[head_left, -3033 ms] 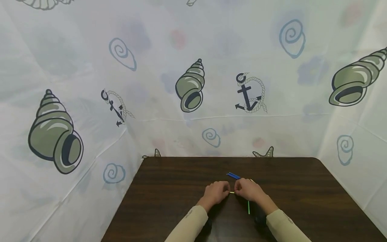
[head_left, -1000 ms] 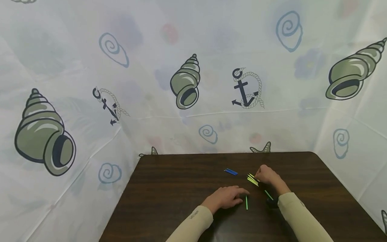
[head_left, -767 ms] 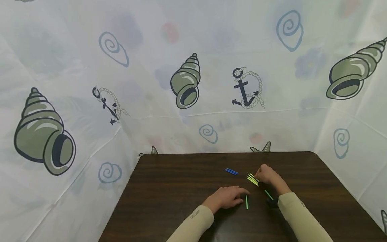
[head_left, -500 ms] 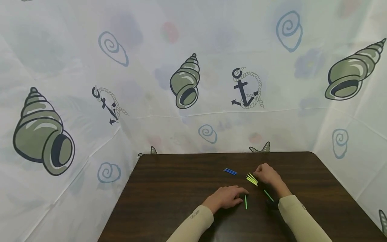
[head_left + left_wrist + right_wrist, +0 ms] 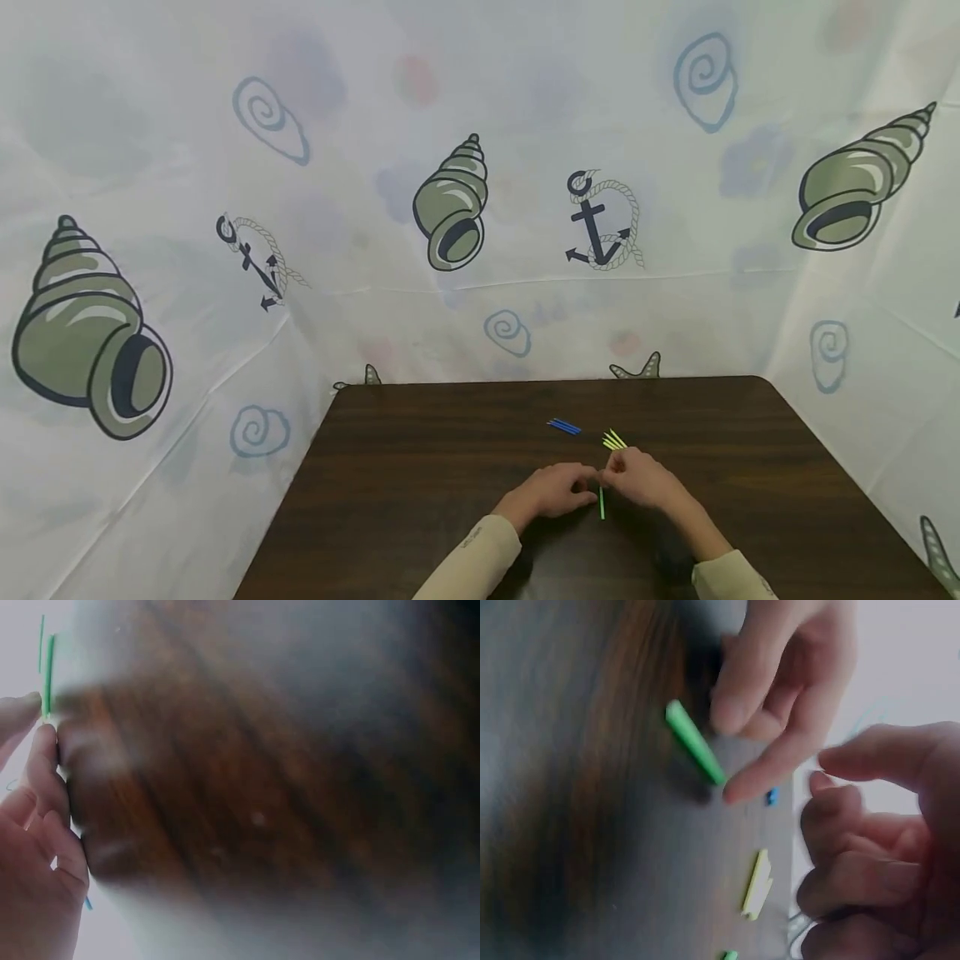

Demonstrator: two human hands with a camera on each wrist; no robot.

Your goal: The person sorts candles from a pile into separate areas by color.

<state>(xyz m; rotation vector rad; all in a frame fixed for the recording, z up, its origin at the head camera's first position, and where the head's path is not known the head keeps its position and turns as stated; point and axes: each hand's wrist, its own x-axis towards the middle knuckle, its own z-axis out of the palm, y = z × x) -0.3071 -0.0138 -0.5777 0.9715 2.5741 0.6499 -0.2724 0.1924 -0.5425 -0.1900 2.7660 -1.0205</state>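
Note:
A thin green stick (image 5: 602, 503) lies on the table, its far end between the hands. My left hand (image 5: 553, 490) has its index fingertip right at that end, as the right wrist view shows, with thumb held apart. Close to the same end, my right hand (image 5: 641, 479) reaches in from the right in the head view. Its fingers (image 5: 832, 817) are loosely curled, thumb and index near each other, nothing visible between them. Several yellow sticks (image 5: 613, 440) lie just beyond the right hand, partly covered by it. Another green stick (image 5: 730, 955) shows at the right wrist view's bottom edge.
A small group of blue sticks (image 5: 564, 426) lies farther back on the dark wooden table (image 5: 435, 433). White cloth (image 5: 375, 325) printed with shells and anchors stands behind the table and along its sides.
Three seconds ago both hands were together at a yellow stick. The right hand then went to the yellow sticks and has now come back toward the green stick and left hand.

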